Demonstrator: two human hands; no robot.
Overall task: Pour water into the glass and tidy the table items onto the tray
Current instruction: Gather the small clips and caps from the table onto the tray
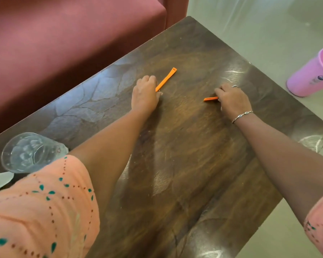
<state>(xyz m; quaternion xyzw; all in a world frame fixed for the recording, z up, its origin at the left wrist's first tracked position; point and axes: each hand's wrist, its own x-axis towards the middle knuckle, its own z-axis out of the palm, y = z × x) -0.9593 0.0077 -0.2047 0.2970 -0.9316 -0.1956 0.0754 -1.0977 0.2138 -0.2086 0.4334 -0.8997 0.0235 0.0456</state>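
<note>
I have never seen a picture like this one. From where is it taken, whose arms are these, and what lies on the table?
There is no machine: a person wears one camera on the head, looking down at their own arms. The left hand grips one end of a long orange plastic strip on the dark wooden table. The right hand grips a second orange plastic strip. A clear drinking glass stands beside the left sleeve. A pink plastic cup stands on the floor.
</note>
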